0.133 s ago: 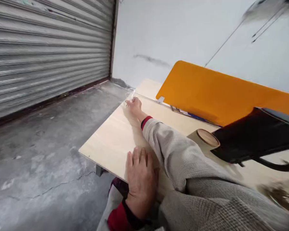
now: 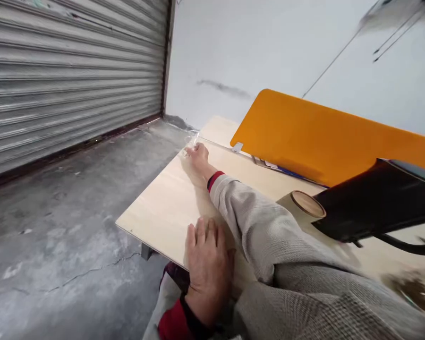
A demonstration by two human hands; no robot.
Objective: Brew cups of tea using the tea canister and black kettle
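My left hand [image 2: 208, 262] lies flat, palm down, on the pale wooden tabletop [image 2: 156, 205] by its near edge. Its fingers are stretched out and it holds nothing. My right arm, in a grey checked sleeve with a red cuff, reaches across to the table's far left corner. There my right hand [image 2: 199, 156] is closed around a clear see-through object [image 2: 194, 138]. Glare and the fingers hide most of that object, so I cannot make out its kind.
An orange divider panel [image 2: 304, 137] stands along the table's back. Right of my arm are a round wooden-topped container [image 2: 308, 204] and a black screen-like object [image 2: 371, 203]. Concrete floor [image 2: 74, 236] and a metal roller shutter [image 2: 74, 80] lie to the left.
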